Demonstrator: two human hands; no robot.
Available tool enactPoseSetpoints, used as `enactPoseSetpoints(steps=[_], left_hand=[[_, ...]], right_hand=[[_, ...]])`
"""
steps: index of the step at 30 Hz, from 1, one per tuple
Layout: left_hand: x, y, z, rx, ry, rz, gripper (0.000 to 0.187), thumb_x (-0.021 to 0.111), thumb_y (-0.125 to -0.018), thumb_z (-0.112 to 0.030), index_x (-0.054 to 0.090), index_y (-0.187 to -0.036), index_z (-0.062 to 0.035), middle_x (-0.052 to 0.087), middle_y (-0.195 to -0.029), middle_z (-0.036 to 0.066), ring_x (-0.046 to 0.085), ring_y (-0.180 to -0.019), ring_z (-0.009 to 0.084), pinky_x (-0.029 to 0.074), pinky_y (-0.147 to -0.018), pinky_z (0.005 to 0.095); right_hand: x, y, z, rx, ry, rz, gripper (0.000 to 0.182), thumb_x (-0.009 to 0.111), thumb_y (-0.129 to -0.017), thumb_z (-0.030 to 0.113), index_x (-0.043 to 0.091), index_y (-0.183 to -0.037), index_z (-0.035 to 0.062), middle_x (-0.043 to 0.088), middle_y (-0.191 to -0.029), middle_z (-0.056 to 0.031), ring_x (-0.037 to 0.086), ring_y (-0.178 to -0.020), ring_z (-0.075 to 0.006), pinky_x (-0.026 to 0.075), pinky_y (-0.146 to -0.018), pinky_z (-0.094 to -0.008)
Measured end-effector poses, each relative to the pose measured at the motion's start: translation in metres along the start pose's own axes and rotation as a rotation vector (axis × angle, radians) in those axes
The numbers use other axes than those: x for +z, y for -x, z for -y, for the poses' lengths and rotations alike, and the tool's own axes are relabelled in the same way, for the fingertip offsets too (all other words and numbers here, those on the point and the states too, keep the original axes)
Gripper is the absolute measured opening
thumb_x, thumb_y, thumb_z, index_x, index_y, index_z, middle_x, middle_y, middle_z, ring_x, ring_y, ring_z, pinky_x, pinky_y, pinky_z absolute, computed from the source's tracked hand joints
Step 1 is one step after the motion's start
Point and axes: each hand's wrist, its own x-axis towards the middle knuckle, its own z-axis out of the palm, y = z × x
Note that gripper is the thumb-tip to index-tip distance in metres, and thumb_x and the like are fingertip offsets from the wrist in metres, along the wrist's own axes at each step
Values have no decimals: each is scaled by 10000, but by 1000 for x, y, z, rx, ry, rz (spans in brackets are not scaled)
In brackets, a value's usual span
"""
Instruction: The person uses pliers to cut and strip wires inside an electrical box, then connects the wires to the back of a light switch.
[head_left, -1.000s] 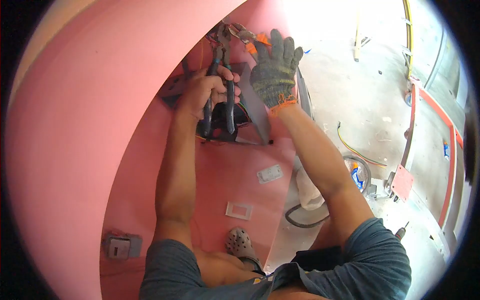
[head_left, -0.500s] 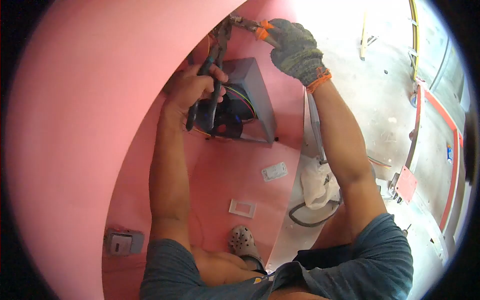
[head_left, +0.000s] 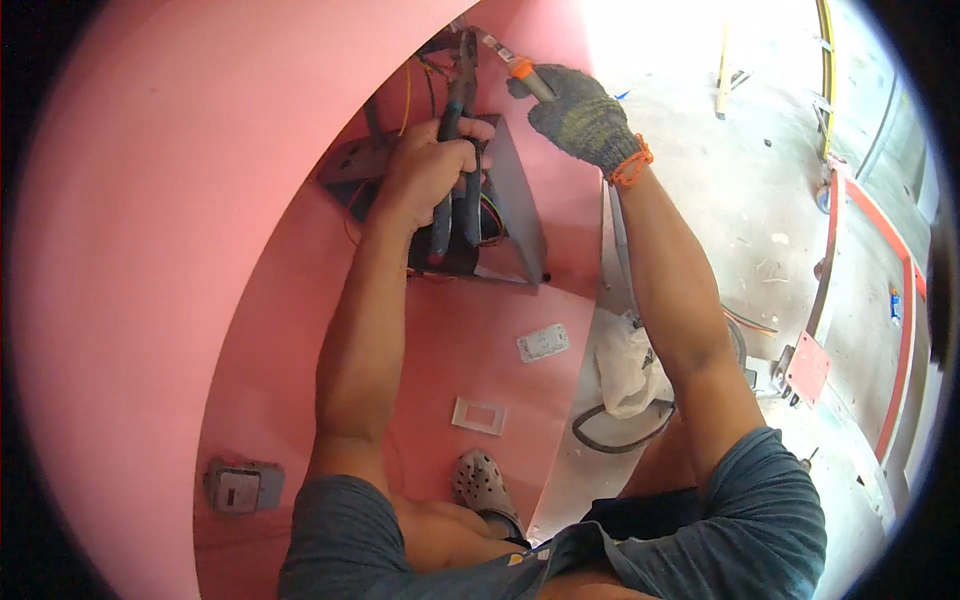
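Smooth pink wall [head_left: 200,250] fills left frame; dusty concrete floor [head_left: 740,200] right | bare left hand [head_left: 425,170] clenches pliers [head_left: 455,150] at grey box [head_left: 515,215], upper centre | knit-gloved right hand [head_left: 580,120] grips orange-tipped tool [head_left: 525,75]

head cam | looks down and forward, close over both arms | faces pink wall [head_left: 150,300] | fisheye, single view

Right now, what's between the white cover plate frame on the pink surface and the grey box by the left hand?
Head view: a white switch module lies between the frame and grey box; otherwise bare pink surface.
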Motion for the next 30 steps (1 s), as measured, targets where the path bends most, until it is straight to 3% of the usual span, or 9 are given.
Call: enactPoseSetpoints(steps=[7,10,12,17,19,22,24,27,30], left_hand=[[2,-4,0,-46,-22,-15,318,474,-755,21,611,-1041,40,628,-992,129,669,-832,229,592,-766,359],[-1,-2,0,-42,-43,-18,313,473,-742,23,609,-1024,31,623,-1025,142,667,-817,239,592,-764,368],[-8,-2,6,-11,178,73,323,466,-726,28,612,-1014,17,618,-1059,161,668,-816,250,593,-757,384],[-22,10,5,29,340,117,262,469,-759,20,624,-970,14,653,-936,169,677,-784,242,593,-711,374],[-24,11,5,44,362,120,267,468,-765,19,627,-980,17,655,-943,172,676,-794,237,592,-714,371],[-27,10,6,36,286,98,296,471,-774,14,636,-1021,19,663,-924,173,675,-808,223,586,-712,341],[-27,3,8,24,176,83,323,475,-779,10,640,-1057,20,667,-905,175,675,-795,215,579,-697,319],[-25,-2,10,-17,161,100,321,488,-779,1,640,-1062,21,668,-898,175,673,-779,205,569,-677,296],[-13,-1,7,-17,111,51,364,487,-757,18,632,-1091,19,665,-925,184,678,-810,252,595,-773,363]], right_hand=[[-4,2,8,86,-73,47,314,598,-802,194,669,-1098,120,640,-1119,-144,602,-1037,-354,478,-924,-458],[15,6,12,107,-193,-109,323,616,-780,161,678,-1094,120,631,-1155,-125,578,-1101,-336,461,-941,-451],[29,10,26,-81,195,-437,393,645,-746,145,672,-1138,138,607,-1205,-94,532,-1172,-316,431,-970,-443],[43,0,26,-12,301,-472,483,635,-726,125,632,-1208,148,565,-1269,-79,511,-1189,-316,428,-979,-436],[43,-2,25,-38,346,-473,500,614,-722,97,615,-1220,131,548,-1299,-86,530,-1167,-326,451,-969,-431],[37,-4,19,-95,170,-364,464,608,-746,105,631,-1209,123,604,-1192,-109,578,-1084,-320,477,-929,-428],[33,-5,15,52,-154,-144,408,602,-775,121,656,-1179,109,653,-1053,-134,631,-960,-297,507,-859,-395],[16,-4,23,211,-250,24,367,600,-797,132,669,-1155,89,675,-969,-138,655,-871,-257,520,-801,-358],[30,-3,6,106,-293,-22,354,592,-801,123,672,-1143,77,684,-921,-127,658,-838,-208,520,-768,-339]])
